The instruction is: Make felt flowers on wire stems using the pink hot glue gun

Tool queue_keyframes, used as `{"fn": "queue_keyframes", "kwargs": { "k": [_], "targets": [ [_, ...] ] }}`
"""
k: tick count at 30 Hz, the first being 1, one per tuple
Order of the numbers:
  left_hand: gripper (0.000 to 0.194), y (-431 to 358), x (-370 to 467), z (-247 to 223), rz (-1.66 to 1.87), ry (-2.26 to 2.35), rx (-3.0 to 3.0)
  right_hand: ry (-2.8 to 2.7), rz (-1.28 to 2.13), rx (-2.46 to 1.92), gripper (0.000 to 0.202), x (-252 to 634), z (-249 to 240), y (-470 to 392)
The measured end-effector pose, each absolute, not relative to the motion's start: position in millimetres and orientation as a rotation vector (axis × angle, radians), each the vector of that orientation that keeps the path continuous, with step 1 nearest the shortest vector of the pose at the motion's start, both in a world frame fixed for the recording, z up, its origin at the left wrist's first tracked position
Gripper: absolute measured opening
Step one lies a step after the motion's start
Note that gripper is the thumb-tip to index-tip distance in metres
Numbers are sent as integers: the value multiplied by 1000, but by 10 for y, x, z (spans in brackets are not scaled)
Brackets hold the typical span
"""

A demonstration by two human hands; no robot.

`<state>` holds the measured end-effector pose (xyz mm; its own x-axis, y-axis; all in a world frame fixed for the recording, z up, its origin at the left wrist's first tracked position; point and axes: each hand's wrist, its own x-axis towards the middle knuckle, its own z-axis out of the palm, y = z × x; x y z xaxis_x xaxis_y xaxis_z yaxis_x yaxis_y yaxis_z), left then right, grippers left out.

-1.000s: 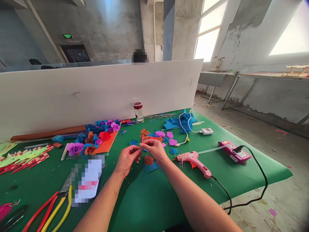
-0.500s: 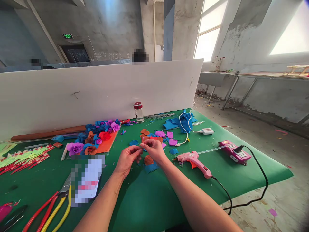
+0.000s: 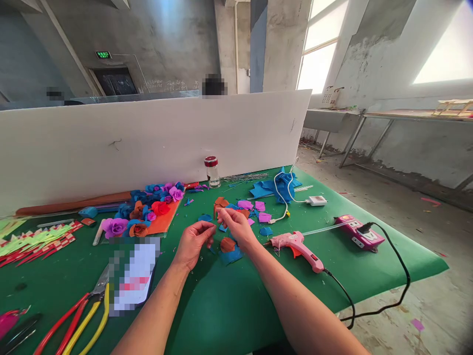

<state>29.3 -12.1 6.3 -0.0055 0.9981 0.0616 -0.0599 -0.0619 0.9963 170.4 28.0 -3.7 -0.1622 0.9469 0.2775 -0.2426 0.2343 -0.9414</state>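
Observation:
My right hand is closed in a pinch over the middle of the table, with a brown paper petal at its fingertips. Just to its left, my left hand has thumb and forefinger pressed together; what they hold, if anything, is too small to make out. A small gap separates the two hands. Around them lie loose paper petals: pink ones, blue ones and a brown one close below my right hand. A pink glue gun rests right of my right forearm.
Finished paper flowers are heaped at left, near a phone and red-and-yellow-handled snips. A lidded glass jar stands by the white board. At right are a white charger and a magenta power strip with a black cord.
My hands have drawn slightly apart, the left moving a little left and down. The right fingertips have shifted up, and the brown petal shows more beside them.

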Motion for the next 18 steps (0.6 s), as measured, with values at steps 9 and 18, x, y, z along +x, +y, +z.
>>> {"fn": "queue_keyframes", "kwargs": {
  "k": [9,18],
  "targets": [
    [25,-122,293,71,1252,1130,1188,-977,1324,-771,41,1775,-20,343],
    [26,-124,302,35,1161,1121,1198,-1180,1337,-775,34,1759,-30,310]
  ]
}}
